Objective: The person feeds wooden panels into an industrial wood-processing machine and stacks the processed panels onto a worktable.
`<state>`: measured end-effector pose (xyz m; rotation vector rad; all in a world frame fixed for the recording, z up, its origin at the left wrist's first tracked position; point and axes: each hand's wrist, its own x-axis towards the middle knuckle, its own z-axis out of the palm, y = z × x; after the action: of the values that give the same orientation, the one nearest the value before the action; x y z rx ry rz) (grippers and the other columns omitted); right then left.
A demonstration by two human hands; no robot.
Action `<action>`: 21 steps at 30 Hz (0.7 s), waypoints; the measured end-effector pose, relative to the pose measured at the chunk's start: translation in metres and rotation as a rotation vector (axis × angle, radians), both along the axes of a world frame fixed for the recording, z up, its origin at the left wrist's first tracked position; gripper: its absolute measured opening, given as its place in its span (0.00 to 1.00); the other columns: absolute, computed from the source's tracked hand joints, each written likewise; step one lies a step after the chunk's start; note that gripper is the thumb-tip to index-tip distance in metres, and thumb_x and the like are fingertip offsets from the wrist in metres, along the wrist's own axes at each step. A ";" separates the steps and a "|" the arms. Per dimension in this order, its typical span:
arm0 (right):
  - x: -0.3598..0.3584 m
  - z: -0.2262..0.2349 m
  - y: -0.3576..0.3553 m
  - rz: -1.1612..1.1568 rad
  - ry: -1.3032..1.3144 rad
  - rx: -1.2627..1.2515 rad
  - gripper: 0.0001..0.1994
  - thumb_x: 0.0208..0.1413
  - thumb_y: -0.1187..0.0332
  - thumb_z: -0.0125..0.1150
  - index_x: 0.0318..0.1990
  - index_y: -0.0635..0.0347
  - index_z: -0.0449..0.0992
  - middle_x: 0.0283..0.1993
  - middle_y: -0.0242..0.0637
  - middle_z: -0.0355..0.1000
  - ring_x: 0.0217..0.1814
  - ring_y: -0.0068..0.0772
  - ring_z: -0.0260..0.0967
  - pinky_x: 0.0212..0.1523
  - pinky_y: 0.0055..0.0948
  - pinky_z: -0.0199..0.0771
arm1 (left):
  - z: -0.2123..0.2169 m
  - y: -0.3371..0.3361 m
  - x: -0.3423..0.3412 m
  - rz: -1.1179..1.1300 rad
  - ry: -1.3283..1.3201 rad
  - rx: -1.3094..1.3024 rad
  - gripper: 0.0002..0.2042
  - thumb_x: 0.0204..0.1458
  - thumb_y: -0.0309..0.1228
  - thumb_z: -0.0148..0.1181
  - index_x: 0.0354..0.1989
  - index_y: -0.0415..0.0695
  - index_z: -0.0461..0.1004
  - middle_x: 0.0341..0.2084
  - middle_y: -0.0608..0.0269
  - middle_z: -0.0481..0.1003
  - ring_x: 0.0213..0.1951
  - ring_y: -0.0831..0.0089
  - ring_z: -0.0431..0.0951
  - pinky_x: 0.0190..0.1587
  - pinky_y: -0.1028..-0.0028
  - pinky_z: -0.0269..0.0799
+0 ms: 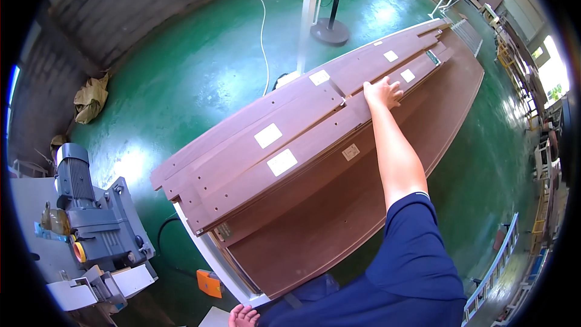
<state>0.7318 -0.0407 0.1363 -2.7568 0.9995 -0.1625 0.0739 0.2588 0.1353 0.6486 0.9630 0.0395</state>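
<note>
Reaching far over the stack, the right hand (382,92) lies flat w/ fingers spread on the top brown board (315,136), gripping nothing. The long boards w/ white labels rest on a wide brown panel (363,206) above the green floor (200,72). Left hand (243,315) is at the bottom edge, fingers loosely open, near an orange box (209,283).
</note>
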 end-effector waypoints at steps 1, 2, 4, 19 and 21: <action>-0.001 0.003 0.003 0.046 0.043 -0.076 0.36 0.49 0.46 0.58 0.64 0.51 0.60 0.71 0.49 0.46 0.73 0.56 0.39 0.69 0.49 0.47 | 0.001 0.000 0.000 0.007 0.017 0.001 0.19 0.62 0.40 0.44 0.54 0.40 0.67 0.50 0.50 0.70 0.50 0.60 0.71 0.55 0.61 0.66; 0.006 -0.004 -0.001 0.048 0.042 -0.077 0.36 0.49 0.46 0.58 0.64 0.51 0.60 0.71 0.49 0.46 0.73 0.56 0.39 0.69 0.49 0.47 | 0.001 0.000 -0.001 0.015 0.034 0.003 0.18 0.62 0.40 0.44 0.54 0.40 0.67 0.50 0.50 0.70 0.50 0.60 0.72 0.55 0.61 0.66; 0.024 -0.020 -0.013 0.392 -0.092 -0.275 0.36 0.53 0.44 0.54 0.66 0.50 0.58 0.72 0.46 0.46 0.75 0.49 0.39 0.72 0.47 0.38 | -0.001 0.001 -0.001 0.007 0.045 0.004 0.18 0.62 0.40 0.44 0.54 0.40 0.67 0.50 0.50 0.70 0.49 0.60 0.72 0.55 0.61 0.67; 0.025 -0.008 -0.001 0.565 0.178 -0.178 0.36 0.52 0.36 0.50 0.62 0.50 0.65 0.61 0.46 0.64 0.64 0.45 0.60 0.66 0.40 0.52 | -0.003 -0.003 0.022 0.050 0.066 -0.020 0.19 0.61 0.40 0.46 0.55 0.40 0.66 0.48 0.52 0.69 0.49 0.60 0.71 0.55 0.62 0.66; 0.030 -0.001 0.017 0.584 0.210 -0.195 0.36 0.51 0.34 0.50 0.60 0.50 0.67 0.59 0.48 0.65 0.64 0.47 0.60 0.64 0.40 0.56 | -0.015 -0.005 0.017 0.092 0.084 -0.017 0.19 0.60 0.41 0.47 0.54 0.41 0.66 0.44 0.51 0.71 0.47 0.60 0.72 0.51 0.62 0.69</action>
<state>0.7616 -0.0236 0.1352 -3.1576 0.1836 0.1306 0.0907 0.2540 0.1204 0.5933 1.0725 0.0862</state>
